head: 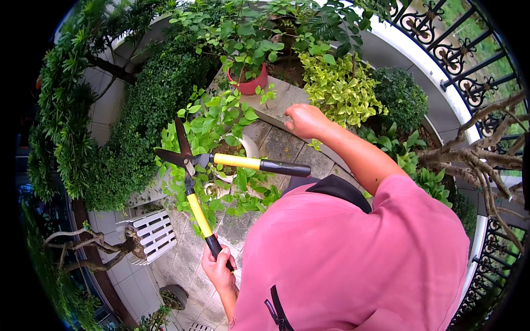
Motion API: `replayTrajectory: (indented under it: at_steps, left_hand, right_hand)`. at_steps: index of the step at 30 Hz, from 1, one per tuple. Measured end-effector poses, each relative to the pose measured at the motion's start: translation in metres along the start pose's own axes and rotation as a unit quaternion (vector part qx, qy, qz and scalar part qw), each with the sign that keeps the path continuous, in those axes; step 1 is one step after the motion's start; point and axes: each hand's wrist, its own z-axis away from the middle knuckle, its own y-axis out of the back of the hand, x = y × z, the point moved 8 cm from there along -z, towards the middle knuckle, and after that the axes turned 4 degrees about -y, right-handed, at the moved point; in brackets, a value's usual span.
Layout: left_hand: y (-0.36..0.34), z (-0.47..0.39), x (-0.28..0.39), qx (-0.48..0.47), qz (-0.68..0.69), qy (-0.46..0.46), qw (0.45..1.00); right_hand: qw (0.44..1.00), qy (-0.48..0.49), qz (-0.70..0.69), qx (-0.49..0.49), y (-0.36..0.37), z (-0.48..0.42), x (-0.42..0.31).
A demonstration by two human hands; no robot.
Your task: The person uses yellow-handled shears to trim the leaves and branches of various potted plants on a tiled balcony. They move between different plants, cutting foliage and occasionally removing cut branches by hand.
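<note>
My left hand [219,265] grips the black lower handle of yellow-and-black hedge shears [188,161]. The blades are spread apart over a leafy green plant [207,136] in a round white pot [249,145]. The shears' other handle points right, with no hand on it. My right hand [304,120] hangs above the edge of a stone ledge [285,97], its fingers loosely curled, thumb a little apart, with nothing visible in them. Just below it a small leafy sprig [315,144] shows. Beyond, a red pot [250,85] with a leafy plant stands on the ledge.
A dense hedge [155,107] runs along the left. A slatted white planter [155,233] with a bare-branched tree and a dark pot [174,296] stand lower left. Yellow-green foliage [339,89], a round bush [399,93], thick branches [468,155] and iron railings [463,53] lie right.
</note>
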Motion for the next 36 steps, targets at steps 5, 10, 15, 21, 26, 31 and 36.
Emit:
replayTrajectory:
  at_steps: [5,10,15,21,26,31,36]
  left_hand:
    - [-0.009,0.014,-0.002,0.038,0.014,0.005,0.999]
    - [-0.023,0.038,0.003,0.109,0.054,0.007,0.993]
    - [-0.017,0.071,0.008,0.181,0.039,0.004,0.983]
    - [0.005,0.12,0.002,0.286,0.049,-0.009,0.957]
    - [0.021,0.148,-0.005,0.371,0.087,0.005,0.924]
    - [0.048,0.159,-0.035,0.364,0.257,0.019,0.895]
    - [0.1,0.164,-0.075,0.329,0.432,0.072,0.837]
  right_hand:
    - [0.999,0.024,0.025,-0.034,-0.002,-0.02,0.003]
    - [0.998,-0.046,-0.029,0.031,0.004,-0.072,0.046]
    - [0.993,-0.109,0.001,0.053,0.024,-0.141,0.085]
    - [0.925,-0.112,-0.338,-0.131,-0.03,-0.158,0.051]
    - [0.992,0.055,0.045,-0.109,-0.099,-0.109,0.015]
    - [0.97,0.005,0.059,-0.236,-0.153,-0.06,0.028]
    - [0.963,0.013,0.143,-0.229,-0.167,-0.016,0.029]
